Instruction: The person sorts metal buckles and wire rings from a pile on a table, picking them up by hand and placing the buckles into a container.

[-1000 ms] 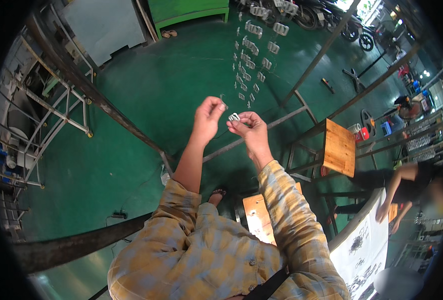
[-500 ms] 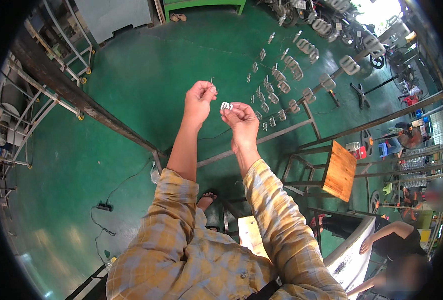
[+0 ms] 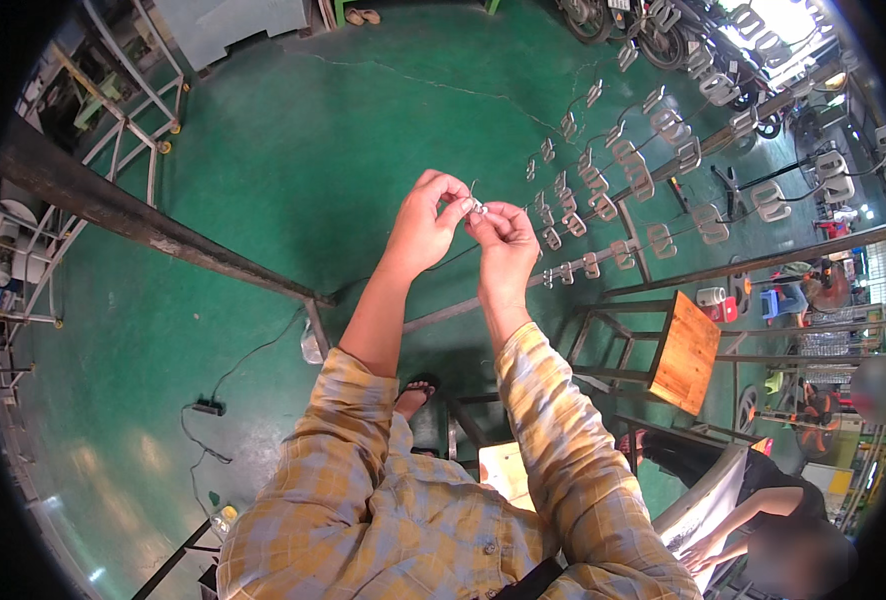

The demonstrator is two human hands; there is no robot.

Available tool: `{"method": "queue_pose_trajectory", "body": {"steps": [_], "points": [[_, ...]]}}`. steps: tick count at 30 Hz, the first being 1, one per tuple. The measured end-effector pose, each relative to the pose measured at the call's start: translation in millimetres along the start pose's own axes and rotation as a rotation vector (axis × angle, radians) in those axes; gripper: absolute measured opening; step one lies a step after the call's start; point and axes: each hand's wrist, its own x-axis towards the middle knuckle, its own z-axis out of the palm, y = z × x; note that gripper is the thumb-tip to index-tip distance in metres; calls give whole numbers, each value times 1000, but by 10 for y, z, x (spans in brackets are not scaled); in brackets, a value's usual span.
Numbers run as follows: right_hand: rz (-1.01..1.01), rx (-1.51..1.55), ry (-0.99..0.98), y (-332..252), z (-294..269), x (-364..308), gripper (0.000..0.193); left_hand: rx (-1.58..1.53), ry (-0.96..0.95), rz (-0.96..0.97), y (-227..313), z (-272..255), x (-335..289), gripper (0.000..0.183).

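Pinching a tiny pale metal piece between both hands is the whole game here. The left hand and right hand meet out in front of the chest, over the green floor, fingertips touching around that little part and a thin wire sticking up from it. Both sets of fingers are clenched on it, thumbs and forefingers doing the work.

My take on doing it well: keep the two hands braced against each other so the part doesn't wobble, and work it with fingertips only. It looks small enough to drop easily, and finding it on that floor would be a pain.

Using the hands as the landmark: just beyond and to the right, rows of silvery metal clips hang on wires. Lower right of the hands sits a wooden stool with a small white roll just beyond it. Far lower right, another person leans over a big white sheet. No readable labels or signs that I can make out.
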Motion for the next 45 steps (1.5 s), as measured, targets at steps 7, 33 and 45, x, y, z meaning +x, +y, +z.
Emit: {"method": "queue_pose_trajectory", "body": {"steps": [7,33,45], "points": [[-64,-138,-22,79,-82,73,14,158,83,80,53,122,25,2],[-248,-381,184,151,-139,528,18,131,-123,194,-83,305,365,8],[-201,-630,112,-32,-200,80,31,183,-82,197,-203,427,301,7]]}}
